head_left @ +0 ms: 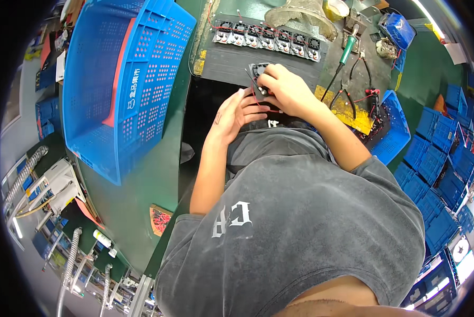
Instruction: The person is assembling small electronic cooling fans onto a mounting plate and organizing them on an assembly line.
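My right hand (287, 92) is closed on a small black fan unit (259, 70), which it pinches over the near edge of the bench. Thin red and black wires hang from the unit, and my fingers hide much of it. Just left of it, my left hand (236, 113) has its fingers stretched out beside the red wire; whether they touch it I cannot tell. Beyond both hands, several similar fan units (267, 37) stand in a row on a dark board (237, 66). Each has a black fan on top and a pale part below.
A large blue crate (157, 68) stands at left. Right of the board are a green-handled soldering iron (348, 50) in a stand, black-handled pliers (350, 100) and a blue bin (398, 129) of small dark parts. A dusty funnel-shaped hood (305, 18) sits behind. Blue crates (432, 158) are stacked far right.
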The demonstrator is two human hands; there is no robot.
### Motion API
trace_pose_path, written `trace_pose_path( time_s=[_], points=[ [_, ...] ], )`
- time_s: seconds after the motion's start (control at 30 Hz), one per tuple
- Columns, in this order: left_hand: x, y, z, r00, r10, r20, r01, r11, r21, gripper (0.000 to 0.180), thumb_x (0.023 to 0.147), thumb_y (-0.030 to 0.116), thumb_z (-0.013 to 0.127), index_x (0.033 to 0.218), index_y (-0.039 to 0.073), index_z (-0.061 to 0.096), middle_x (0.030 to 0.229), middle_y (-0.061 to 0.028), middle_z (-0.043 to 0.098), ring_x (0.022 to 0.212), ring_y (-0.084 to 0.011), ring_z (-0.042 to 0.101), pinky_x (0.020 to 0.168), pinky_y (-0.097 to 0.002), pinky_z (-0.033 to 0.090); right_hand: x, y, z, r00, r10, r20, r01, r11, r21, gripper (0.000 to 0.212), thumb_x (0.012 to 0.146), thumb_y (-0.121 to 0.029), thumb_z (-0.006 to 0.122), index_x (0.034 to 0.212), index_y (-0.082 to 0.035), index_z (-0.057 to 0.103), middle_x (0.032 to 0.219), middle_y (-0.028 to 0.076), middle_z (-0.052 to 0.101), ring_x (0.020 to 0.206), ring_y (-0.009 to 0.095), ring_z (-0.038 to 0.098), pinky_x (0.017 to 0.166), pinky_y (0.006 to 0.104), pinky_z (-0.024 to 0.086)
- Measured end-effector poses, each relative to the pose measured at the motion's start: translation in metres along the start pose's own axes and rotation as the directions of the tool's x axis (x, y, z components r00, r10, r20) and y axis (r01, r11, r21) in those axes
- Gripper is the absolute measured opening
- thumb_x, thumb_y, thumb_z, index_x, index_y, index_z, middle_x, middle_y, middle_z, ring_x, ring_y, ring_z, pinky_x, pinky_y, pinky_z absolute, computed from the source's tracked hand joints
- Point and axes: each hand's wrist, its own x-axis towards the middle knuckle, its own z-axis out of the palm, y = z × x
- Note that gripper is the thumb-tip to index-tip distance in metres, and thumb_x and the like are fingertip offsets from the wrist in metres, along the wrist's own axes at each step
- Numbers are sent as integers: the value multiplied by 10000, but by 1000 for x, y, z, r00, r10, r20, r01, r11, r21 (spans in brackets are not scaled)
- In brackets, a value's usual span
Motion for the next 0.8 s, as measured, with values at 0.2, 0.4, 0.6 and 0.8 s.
trace_pose_path(
  time_s=[0.2,0.4,0.6,0.8],
  points=[
    [10,5,-27,989,137,-62,-98,902,421,334,963,119,712,1224,-59,603,1028,-164,717,870,-247,743,819,-372,629,8,0,25,983,-122,-138,109,989,-99,380,768,-172,804,1087,-96,610,1098,108,564,1052,343,579,849,427,537],
    [35,48,-64,926,302,-227,-116,800,589,271,972,220,730,1065,-32,698,814,-71,699,643,-141,673,550,-243,538,23,10,39,984,-131,-119,109,978,-175,386,738,-133,798,1076,-84,617,1076,104,568,1036,316,578,828,413,553],
    [78,101,-103,679,653,334,-181,-293,939,195,895,218,783,876,30,734,806,-90,674,666,-241,650,637,-353,521,59,24,100,1000,-10,-3,9,975,-222,451,715,-159,819,1111,-70,622,1088,112,576,1072,316,592,854,407,561],
    [131,123,-134,600,721,346,-108,-356,928,144,940,155,707,981,17,719,882,-128,706,739,-266,717,660,-373,541,118,27,145,990,105,-95,-120,976,-182,409,774,-181,801,1108,-65,596,1087,125,559,1055,340,583,826,422,554]
  ],
)
